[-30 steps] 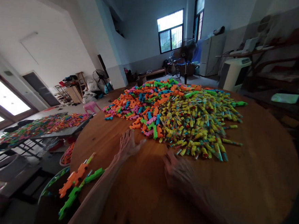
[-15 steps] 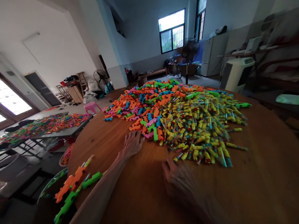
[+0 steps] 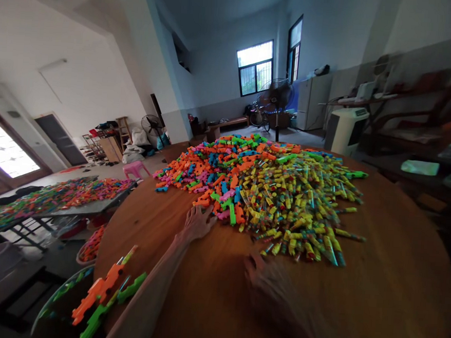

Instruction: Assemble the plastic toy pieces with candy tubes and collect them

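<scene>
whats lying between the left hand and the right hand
In the head view, only bare tabletop shows between the left hand and the right hand.

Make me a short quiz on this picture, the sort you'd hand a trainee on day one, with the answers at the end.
1. Which is nearer the multicoloured plastic pieces: the person's left hand or right hand?

2. True or false: the yellow-wrapped sticks lie in a loose heap on the round wooden table.

3. Fill in the blank: the small stool beyond the table, toward the left of the picture, is ____ in colour.

Key:
1. The left hand.
2. True.
3. Pink.
</scene>
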`<state>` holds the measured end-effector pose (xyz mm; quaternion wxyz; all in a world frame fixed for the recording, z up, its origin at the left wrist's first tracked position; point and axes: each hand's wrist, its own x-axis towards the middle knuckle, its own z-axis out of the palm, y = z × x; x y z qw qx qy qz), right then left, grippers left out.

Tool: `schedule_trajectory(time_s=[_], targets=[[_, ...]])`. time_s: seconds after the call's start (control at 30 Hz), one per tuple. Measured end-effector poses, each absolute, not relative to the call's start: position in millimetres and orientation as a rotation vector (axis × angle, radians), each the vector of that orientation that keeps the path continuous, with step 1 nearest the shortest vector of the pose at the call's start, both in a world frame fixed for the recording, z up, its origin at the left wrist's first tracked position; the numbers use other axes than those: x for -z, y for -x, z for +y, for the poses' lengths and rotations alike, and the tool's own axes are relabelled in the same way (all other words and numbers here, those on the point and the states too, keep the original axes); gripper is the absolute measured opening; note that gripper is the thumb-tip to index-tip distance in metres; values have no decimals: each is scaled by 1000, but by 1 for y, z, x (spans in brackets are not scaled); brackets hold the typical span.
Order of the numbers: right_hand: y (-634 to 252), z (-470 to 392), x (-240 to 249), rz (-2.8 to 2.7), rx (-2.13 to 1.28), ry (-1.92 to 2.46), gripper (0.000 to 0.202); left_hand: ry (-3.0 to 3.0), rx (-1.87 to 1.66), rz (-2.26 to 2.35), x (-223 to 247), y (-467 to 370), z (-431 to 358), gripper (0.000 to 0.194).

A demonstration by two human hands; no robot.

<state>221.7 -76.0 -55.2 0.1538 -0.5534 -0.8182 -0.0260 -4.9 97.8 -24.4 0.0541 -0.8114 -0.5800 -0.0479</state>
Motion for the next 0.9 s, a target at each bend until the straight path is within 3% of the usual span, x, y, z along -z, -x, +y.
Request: schedule_trajectory(time_s=[0.27, 0.5, 0.6, 0.67, 0.77, 0.83, 0.9], targets=[[-224, -78, 52, -2353, 18, 1578, 25, 2418, 243, -1774, 37, 5, 93, 48], [-227, -74, 51, -2310, 75, 1510, 19, 2433, 389, -1722, 40, 6, 76, 28], [-234, -76, 33, -2131, 52, 1397, 22, 2451, 467, -1686, 42, 4, 58, 19], [-244, -92, 19, -1905, 13, 1280, 26, 2489, 509, -1643, 44, 2, 38, 24], [-263, -153, 13, -1583, -180, 1158, 23, 2575, 561, -1553, 47, -4, -5, 34], [-272, -209, 25, -1466, -501, 1216, 20, 2655, 594, -1469, 49, -12, -37, 34], [-274, -261, 49, -1301, -952, 1215, 35, 2750, 630, -1349, 51, -23, -69, 36]])
